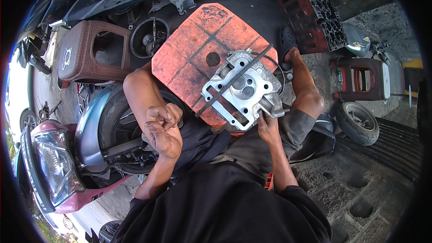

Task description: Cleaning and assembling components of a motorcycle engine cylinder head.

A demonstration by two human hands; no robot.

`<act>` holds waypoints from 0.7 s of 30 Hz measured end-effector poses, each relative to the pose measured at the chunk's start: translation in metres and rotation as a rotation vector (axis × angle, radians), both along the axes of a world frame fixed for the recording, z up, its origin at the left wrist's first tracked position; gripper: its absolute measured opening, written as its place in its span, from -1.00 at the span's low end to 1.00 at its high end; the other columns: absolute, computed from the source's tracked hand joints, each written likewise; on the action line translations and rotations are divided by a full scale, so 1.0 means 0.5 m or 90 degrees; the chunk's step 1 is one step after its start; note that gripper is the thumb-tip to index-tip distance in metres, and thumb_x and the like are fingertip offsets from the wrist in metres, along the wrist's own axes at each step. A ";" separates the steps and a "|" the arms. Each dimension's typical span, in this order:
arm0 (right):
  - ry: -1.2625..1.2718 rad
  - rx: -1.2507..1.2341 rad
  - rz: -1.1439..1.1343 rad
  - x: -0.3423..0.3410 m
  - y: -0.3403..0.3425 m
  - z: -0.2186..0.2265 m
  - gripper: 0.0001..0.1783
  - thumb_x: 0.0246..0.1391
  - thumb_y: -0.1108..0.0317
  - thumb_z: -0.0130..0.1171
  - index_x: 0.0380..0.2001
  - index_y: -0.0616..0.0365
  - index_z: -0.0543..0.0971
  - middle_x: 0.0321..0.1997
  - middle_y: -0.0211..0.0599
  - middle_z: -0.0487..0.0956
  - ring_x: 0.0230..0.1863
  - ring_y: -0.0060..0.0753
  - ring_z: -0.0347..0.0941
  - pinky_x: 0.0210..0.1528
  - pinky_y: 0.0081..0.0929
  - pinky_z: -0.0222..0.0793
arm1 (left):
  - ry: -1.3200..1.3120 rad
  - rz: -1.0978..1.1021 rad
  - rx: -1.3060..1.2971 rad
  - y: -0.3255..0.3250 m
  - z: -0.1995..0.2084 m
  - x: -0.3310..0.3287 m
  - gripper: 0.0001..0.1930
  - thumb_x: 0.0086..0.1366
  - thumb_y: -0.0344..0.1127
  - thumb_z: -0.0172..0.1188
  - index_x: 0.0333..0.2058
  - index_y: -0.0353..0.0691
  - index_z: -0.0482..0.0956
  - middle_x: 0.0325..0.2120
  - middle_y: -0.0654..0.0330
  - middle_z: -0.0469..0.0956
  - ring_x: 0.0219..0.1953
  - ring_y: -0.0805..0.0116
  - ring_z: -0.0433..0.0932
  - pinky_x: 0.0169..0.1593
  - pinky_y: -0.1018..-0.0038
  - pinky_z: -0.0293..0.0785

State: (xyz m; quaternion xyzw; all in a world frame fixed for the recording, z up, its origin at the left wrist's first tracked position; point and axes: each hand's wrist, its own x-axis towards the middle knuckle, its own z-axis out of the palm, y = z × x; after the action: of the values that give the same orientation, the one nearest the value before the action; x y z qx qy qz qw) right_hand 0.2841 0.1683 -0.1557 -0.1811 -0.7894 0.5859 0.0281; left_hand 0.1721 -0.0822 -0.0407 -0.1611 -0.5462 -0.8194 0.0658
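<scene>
A silver engine cylinder head (249,86) lies on an orange stool top (186,47), its flat machined face up. My right hand (268,128) grips its near edge, thumb on the metal; the fingers underneath are hidden. Slantwise across the cylinder head rests a long, thin, dark bar (236,78), which neither hand touches. My left hand (164,130) is above my left knee, away from the cylinder head. Its fingers are curled in, and nothing shows in them. A thin black cable or hose (275,63) loops beside the far right of the cylinder head.
To my left are a brown plastic stool (92,51), a black tub (148,38) with parts inside, and a pink scooter (54,166). A red crate (310,18) stands far right. Further right are another stool (360,78) and a small wheel (358,123) near a floor grate (387,148).
</scene>
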 end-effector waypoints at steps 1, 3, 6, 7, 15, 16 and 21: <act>0.005 -0.007 0.012 -0.004 0.002 0.004 -0.62 0.17 0.39 0.15 0.06 0.22 0.52 0.24 0.04 0.40 0.29 0.04 0.26 0.35 -0.18 0.06 | 0.000 0.000 0.001 -0.001 0.000 0.000 -0.55 0.49 0.09 -0.19 -0.32 -0.24 0.31 -0.69 0.36 0.03 -0.60 0.46 0.07 -0.44 0.45 0.03; 0.010 -0.012 0.026 -0.005 0.003 0.006 -0.61 0.17 0.39 0.15 0.07 0.23 0.51 0.24 0.05 0.39 0.29 0.04 0.26 0.34 -0.18 0.06 | -0.002 0.006 -0.004 -0.002 0.004 0.001 -0.55 0.49 0.09 -0.20 -0.32 -0.23 0.31 -0.68 0.36 0.04 -0.60 0.46 0.06 -0.43 0.45 0.03; 0.016 -0.021 0.004 0.001 0.005 -0.009 -0.58 0.22 0.34 0.13 0.11 0.28 0.45 0.22 0.08 0.40 0.25 0.05 0.28 0.32 -0.20 0.08 | -0.007 0.009 -0.014 -0.005 0.009 0.002 -0.55 0.48 0.09 -0.19 -0.32 -0.23 0.32 -0.68 0.36 0.04 -0.59 0.46 0.07 -0.43 0.45 0.04; 0.017 -0.021 0.005 0.004 0.004 -0.015 -0.58 0.22 0.34 0.13 0.11 0.28 0.45 0.22 0.08 0.40 0.25 0.05 0.28 0.32 -0.20 0.08 | -0.005 0.010 -0.015 -0.008 0.008 0.003 -0.55 0.48 0.09 -0.19 -0.32 -0.23 0.32 -0.68 0.36 0.04 -0.59 0.46 0.07 -0.43 0.45 0.04; -0.014 0.117 0.001 0.020 0.008 0.141 -0.53 0.20 0.38 0.16 0.13 0.31 0.39 0.06 -0.04 0.48 0.03 -0.06 0.45 0.10 -0.30 0.33 | -0.043 -0.007 -0.015 -0.021 0.008 0.007 -0.52 0.46 0.09 -0.12 -0.31 -0.31 0.35 -0.65 0.27 0.19 -0.56 0.46 0.17 -0.42 0.48 0.10; -0.035 0.124 -0.030 0.040 0.016 0.140 -0.51 0.18 0.39 0.17 0.14 0.33 0.36 0.01 -0.05 0.50 0.02 -0.12 0.46 0.04 -0.33 0.37 | -0.038 -0.013 -0.012 -0.022 0.007 0.005 -0.52 0.46 0.09 -0.12 -0.31 -0.31 0.35 -0.65 0.27 0.19 -0.56 0.46 0.17 -0.42 0.48 0.10; -0.010 0.113 -0.118 0.116 0.014 0.161 -0.53 0.18 0.38 0.15 0.13 0.32 0.37 0.01 -0.07 0.50 -0.01 -0.21 0.46 0.02 -0.34 0.39 | -0.041 -0.017 -0.001 -0.021 0.001 0.011 -0.53 0.45 0.09 -0.08 -0.32 -0.30 0.35 -0.65 0.26 0.20 -0.55 0.44 0.20 -0.42 0.48 0.12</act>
State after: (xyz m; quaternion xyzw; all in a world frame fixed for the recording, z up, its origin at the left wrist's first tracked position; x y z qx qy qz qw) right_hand 0.3422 0.1752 -0.0754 -0.2548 -0.8181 0.5073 0.0917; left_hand 0.1774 -0.0927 -0.0402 -0.1419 -0.5462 -0.8247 0.0375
